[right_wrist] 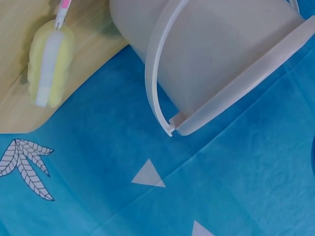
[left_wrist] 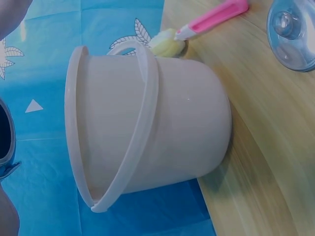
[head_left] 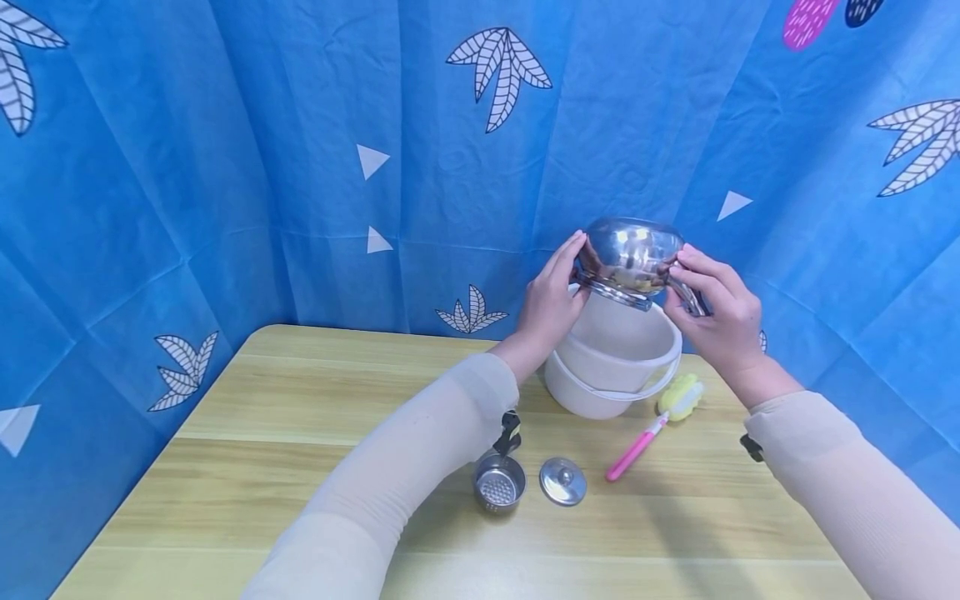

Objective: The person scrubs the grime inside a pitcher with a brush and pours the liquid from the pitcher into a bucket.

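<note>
A shiny steel teapot [head_left: 630,250] is held up over the white bucket [head_left: 592,400], tipped so its rim points down. My left hand [head_left: 551,300] grips its left side, fingers on the body and thumb near the rim. On the other side my right hand [head_left: 716,312] pinches it beside a curved metal part; whether that is the handle or the spout, I cannot tell. Only a sliver of the teapot [left_wrist: 5,132] shows at the left wrist view's edge. The bucket's handle [right_wrist: 155,73] hangs down its side.
Nearer on the wooden table [head_left: 300,400] are a perforated steel strainer [head_left: 499,485] and a round metal lid [head_left: 563,482]. A sponge brush [head_left: 678,398] with a pink handle lies right of the bucket. Behind the table hangs a blue patterned curtain [head_left: 322,150].
</note>
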`<action>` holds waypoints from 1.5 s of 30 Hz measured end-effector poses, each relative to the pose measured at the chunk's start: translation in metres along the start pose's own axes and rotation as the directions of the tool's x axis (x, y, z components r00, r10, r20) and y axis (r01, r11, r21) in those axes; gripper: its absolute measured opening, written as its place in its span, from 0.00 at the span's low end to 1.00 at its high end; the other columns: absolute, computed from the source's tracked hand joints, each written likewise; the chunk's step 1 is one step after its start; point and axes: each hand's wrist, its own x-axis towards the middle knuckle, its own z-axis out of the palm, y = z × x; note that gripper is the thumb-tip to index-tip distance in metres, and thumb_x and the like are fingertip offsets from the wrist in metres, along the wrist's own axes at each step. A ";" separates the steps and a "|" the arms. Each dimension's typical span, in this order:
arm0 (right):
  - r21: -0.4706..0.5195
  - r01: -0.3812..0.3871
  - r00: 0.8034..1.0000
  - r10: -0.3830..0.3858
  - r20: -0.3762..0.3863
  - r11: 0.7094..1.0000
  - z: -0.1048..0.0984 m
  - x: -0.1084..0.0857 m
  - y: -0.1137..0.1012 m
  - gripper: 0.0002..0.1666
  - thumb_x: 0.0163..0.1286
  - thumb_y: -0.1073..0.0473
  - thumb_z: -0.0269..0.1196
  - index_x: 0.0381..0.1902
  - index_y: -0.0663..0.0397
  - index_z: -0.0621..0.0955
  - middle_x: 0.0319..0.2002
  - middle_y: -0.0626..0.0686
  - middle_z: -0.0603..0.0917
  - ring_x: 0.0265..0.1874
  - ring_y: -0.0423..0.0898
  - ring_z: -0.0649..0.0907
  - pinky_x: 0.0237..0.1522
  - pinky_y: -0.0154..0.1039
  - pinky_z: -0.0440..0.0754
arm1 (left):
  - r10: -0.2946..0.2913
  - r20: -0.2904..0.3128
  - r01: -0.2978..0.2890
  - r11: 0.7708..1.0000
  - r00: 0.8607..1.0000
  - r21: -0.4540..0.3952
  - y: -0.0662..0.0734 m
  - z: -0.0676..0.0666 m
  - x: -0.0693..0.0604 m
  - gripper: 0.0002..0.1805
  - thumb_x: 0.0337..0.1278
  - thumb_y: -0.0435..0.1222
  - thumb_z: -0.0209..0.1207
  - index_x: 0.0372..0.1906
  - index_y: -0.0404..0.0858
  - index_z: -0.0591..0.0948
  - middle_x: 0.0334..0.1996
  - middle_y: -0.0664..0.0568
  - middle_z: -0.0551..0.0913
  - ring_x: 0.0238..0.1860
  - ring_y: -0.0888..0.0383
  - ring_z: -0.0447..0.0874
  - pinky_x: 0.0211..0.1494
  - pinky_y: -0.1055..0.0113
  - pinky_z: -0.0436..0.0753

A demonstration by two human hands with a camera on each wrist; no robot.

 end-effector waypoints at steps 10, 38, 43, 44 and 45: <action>-0.001 0.003 1.000 -0.003 0.003 1.000 -0.002 0.000 0.001 0.14 0.49 0.77 0.66 0.37 0.72 0.85 0.44 0.67 0.85 0.51 0.65 0.84 0.61 0.37 0.77 | 0.021 -0.014 -0.021 1.000 1.000 -0.005 0.001 0.000 0.001 0.40 0.55 0.27 0.69 0.73 0.39 0.68 0.73 0.51 0.68 0.64 0.53 0.78 0.62 0.79 0.72; 0.012 0.022 1.000 -0.022 -0.001 1.000 -0.001 -0.003 0.002 0.13 0.49 0.77 0.66 0.36 0.72 0.84 0.43 0.69 0.85 0.49 0.66 0.85 0.60 0.36 0.78 | 0.018 -0.009 -0.018 1.000 1.000 0.009 0.001 0.000 -0.002 0.39 0.56 0.29 0.69 0.73 0.40 0.68 0.73 0.53 0.68 0.60 0.54 0.81 0.60 0.79 0.74; 0.007 0.020 1.000 -0.020 0.003 1.000 -0.001 -0.003 0.001 0.13 0.49 0.76 0.66 0.36 0.72 0.84 0.44 0.68 0.85 0.49 0.66 0.84 0.60 0.36 0.78 | 0.025 -0.007 -0.024 1.000 1.000 0.010 0.001 -0.001 -0.002 0.39 0.56 0.29 0.70 0.73 0.39 0.68 0.73 0.53 0.68 0.61 0.54 0.80 0.60 0.79 0.74; 0.006 0.020 1.000 -0.020 0.002 1.000 -0.001 -0.003 0.001 0.13 0.49 0.76 0.66 0.36 0.72 0.84 0.43 0.68 0.85 0.49 0.66 0.84 0.60 0.36 0.78 | 0.025 -0.005 -0.025 1.000 1.000 0.012 0.001 -0.001 -0.003 0.39 0.56 0.29 0.70 0.73 0.39 0.68 0.73 0.52 0.68 0.61 0.54 0.80 0.60 0.79 0.74; 0.004 0.020 1.000 -0.020 0.003 1.000 -0.001 -0.003 0.001 0.13 0.49 0.76 0.66 0.36 0.72 0.84 0.43 0.68 0.85 0.49 0.66 0.85 0.60 0.36 0.78 | 0.025 -0.003 -0.025 1.000 1.000 0.017 0.000 -0.001 -0.003 0.39 0.56 0.29 0.70 0.73 0.39 0.68 0.73 0.53 0.68 0.61 0.54 0.80 0.60 0.79 0.74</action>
